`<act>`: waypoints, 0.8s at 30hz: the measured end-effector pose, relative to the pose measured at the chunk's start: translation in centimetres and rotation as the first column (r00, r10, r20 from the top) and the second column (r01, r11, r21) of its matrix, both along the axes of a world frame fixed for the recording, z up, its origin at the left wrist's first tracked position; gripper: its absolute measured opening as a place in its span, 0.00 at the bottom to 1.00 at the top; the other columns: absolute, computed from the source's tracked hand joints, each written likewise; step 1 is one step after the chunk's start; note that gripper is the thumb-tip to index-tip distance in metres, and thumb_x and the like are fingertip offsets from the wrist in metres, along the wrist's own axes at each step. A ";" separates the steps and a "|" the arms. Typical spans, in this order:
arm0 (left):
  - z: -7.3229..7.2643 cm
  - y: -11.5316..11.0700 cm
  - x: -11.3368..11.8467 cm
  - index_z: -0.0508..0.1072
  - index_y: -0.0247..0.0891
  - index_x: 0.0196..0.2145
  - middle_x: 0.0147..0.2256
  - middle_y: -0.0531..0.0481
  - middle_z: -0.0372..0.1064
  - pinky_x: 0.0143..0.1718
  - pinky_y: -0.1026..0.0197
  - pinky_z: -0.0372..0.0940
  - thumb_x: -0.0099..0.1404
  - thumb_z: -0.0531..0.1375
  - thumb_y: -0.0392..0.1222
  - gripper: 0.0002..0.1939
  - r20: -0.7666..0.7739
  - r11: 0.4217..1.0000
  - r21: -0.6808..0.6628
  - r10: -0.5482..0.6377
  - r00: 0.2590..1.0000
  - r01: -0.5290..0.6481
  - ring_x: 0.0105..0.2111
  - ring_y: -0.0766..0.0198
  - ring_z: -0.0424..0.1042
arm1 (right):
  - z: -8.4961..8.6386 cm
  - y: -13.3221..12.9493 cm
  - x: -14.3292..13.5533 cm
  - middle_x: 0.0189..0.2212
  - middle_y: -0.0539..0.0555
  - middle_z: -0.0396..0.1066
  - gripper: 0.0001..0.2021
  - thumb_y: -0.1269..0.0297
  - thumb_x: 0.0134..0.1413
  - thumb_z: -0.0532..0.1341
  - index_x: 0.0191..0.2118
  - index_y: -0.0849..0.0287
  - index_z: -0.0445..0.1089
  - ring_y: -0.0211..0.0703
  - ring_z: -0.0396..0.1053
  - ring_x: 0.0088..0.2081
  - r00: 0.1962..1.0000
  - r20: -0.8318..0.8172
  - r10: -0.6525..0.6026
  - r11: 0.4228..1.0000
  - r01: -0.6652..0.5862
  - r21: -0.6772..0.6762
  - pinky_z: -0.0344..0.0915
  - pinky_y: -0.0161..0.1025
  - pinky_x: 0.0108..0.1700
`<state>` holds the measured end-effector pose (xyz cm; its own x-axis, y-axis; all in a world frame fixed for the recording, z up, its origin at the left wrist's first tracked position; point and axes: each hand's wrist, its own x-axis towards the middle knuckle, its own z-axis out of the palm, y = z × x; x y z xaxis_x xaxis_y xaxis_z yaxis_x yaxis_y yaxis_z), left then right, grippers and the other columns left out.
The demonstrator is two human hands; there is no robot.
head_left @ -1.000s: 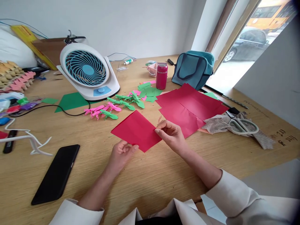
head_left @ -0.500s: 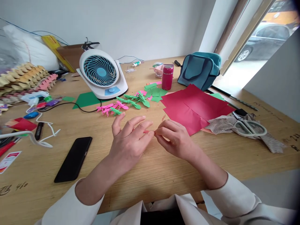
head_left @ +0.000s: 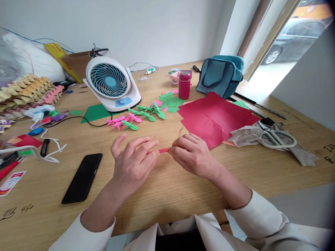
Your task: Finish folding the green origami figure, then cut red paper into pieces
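Observation:
Between my two hands runs a narrow red paper strip [head_left: 164,150], held a little above the wooden table. My left hand [head_left: 134,162] pinches its left end between thumb and fingers, with the little finger side raised and spread. The fingers of my right hand [head_left: 192,153] are closed on the strip's right end. Beyond my hands lie folded green paper pieces [head_left: 148,113] and folded pink paper pieces [head_left: 121,121]. Large red paper sheets [head_left: 220,116] are spread just past my right hand.
A black phone [head_left: 82,178] lies left of my left forearm. Scissors [head_left: 277,136] rest on crumpled cloth at the right. Farther back stand a white fan [head_left: 110,82], a red flask [head_left: 184,85] and a teal bag [head_left: 220,76]. Cables and small items crowd the left.
My left hand has moved left, away from my right hand, and more of the red paper strip shows between them. The whole view has shifted slightly.

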<state>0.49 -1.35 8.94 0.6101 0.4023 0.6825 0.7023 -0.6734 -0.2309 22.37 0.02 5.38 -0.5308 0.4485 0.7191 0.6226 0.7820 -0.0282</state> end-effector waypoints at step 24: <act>0.4 2.1 -4.6 0.71 0.42 0.33 0.41 0.49 0.75 0.49 0.50 0.64 0.64 0.60 0.34 0.04 0.285 0.951 -0.307 0.062 0.957 0.030 0.44 0.57 0.72 | -0.8 1.6 1.5 0.32 0.54 0.70 0.06 0.68 0.62 0.59 0.34 0.58 0.71 0.40 0.68 0.35 0.928 -0.368 0.051 0.889 -0.210 -0.406 0.65 0.37 0.37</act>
<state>-4.14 0.79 9.36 0.3975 0.6270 0.6700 0.7188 -0.6666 0.1975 23.87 1.60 4.54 -0.3666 0.6985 0.6146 0.4049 0.7145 -0.5706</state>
